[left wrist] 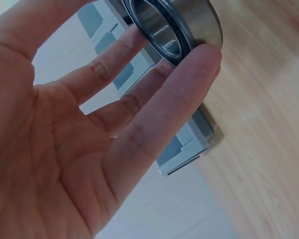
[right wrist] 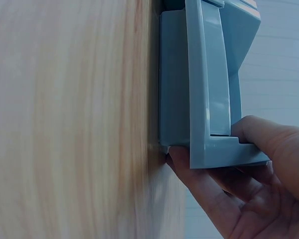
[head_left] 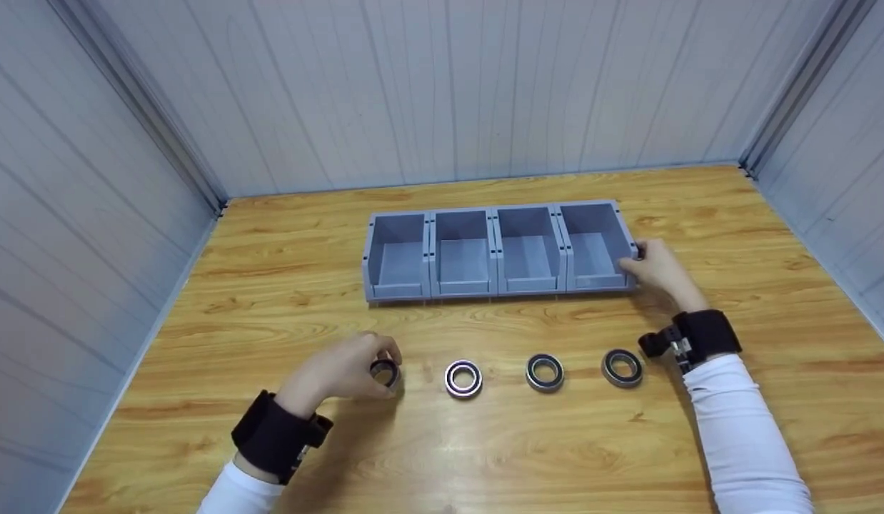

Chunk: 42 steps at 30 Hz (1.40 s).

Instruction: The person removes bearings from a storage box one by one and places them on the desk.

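At seven o'clock on the wooden table (head_left: 485, 457), the left hand (head_left: 338, 371) pinches a round steel ball bearing with a black seal (left wrist: 177, 25) between thumb and fingertips. It looks heavy for its size, rigid and slick, so a grip across the outer rim seems safest. At three o'clock the right hand (head_left: 660, 271) clamps the end wall of the grey plastic four-compartment bin row (head_left: 495, 250). Three more bearings (head_left: 544, 373) lie between. The thumb is cut off in the left wrist view.
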{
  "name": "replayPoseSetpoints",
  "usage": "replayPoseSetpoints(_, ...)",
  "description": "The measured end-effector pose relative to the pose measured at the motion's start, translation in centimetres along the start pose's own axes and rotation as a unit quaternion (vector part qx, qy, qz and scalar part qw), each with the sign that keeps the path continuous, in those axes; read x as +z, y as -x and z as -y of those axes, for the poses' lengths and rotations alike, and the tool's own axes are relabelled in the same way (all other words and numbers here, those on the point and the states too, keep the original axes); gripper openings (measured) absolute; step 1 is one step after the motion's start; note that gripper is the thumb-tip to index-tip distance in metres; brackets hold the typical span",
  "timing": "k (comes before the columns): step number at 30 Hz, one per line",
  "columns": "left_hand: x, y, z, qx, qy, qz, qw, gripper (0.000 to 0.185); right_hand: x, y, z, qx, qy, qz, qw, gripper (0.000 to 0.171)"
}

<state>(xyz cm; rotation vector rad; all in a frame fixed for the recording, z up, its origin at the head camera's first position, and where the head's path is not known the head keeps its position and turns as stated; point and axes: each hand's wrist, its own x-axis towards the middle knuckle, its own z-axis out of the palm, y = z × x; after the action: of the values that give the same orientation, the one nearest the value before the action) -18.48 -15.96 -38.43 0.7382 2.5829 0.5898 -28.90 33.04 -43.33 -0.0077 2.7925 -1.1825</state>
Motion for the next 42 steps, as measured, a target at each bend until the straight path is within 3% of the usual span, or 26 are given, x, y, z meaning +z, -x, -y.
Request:
replayPoseSetpoints(14,1.1,0.0,0.8,0.016,0.012,-0.008,0.9998,0.036,-0.1,0.1,0.0,-0.006,0.014,-0.006,1.0,0.034)
replayPoseSetpoints(31,1.7,0.1,1.0,-0.006,0.008,-0.017,0.9998,0.036,0.0,0.1,0.0,0.006,0.005,-0.001,1.0,0.04)
replayPoseSetpoints(42,1.9,0.3,1.0,0.008,0.001,-0.032,0.9995,0.034,-0.1,0.1,0.0,-0.007,0.01,-0.011,1.0,0.034)
